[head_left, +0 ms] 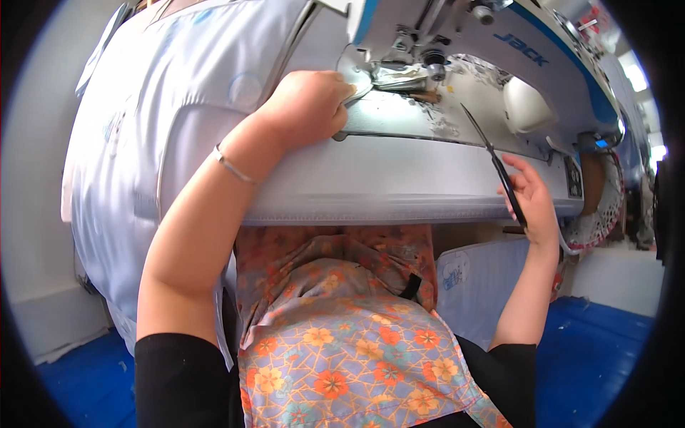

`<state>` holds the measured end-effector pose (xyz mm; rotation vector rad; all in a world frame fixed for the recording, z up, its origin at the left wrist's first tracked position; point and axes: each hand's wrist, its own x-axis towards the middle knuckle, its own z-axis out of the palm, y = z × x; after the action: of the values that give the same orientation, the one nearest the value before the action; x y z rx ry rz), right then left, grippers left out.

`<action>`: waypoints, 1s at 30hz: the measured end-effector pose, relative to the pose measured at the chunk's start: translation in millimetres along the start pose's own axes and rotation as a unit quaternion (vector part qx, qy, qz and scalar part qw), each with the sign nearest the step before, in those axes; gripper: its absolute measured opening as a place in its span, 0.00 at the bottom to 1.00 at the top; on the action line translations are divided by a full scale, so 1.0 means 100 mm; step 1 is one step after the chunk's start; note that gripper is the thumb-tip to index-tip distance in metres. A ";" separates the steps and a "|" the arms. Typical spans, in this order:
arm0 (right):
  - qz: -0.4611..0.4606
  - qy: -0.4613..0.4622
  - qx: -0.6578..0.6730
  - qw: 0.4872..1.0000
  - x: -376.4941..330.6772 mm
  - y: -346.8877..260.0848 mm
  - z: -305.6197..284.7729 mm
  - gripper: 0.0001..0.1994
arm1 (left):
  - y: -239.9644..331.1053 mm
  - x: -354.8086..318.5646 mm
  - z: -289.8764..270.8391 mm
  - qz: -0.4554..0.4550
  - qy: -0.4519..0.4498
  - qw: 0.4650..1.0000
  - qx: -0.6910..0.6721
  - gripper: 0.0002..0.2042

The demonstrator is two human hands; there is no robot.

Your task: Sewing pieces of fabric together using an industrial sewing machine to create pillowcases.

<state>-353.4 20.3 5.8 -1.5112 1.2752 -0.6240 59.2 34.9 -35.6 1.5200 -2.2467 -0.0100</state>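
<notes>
My left hand (308, 107) is closed at the left of the presser foot, its fingertips pinching the edge of a pale cloth piece (362, 84). My wrist rests over the larger light-blue fabric (193, 78) draped across the left of the table. In my right hand (534, 200) lies a slim pair of scissors (504, 182), seen almost edge-on, with black handles and dark blades pointing up and left. The fingers of that hand are loosely curled about the handles. Above both hands stands a white and blue sewing machine (492, 43); the left fingertips are partly hidden.
Thread scraps and lint (446, 125) litter the machine bed (399, 118), beside a small brown object (426, 96). The table's padded front edge (399, 207) runs above my flowered apron (357, 342). A basket with a red rim (596, 225) stands at the right.
</notes>
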 end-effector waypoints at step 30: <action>0.111 -0.141 0.143 0.973 -0.08 -0.47 1.37 0.26 | 0.44 -0.77 -0.61 -0.014 -0.154 0.987 -0.043 0.08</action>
<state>-218.6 74.1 3.3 -1.1529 1.0656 -0.4084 65.3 134.3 3.7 1.5940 -2.4228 -0.3696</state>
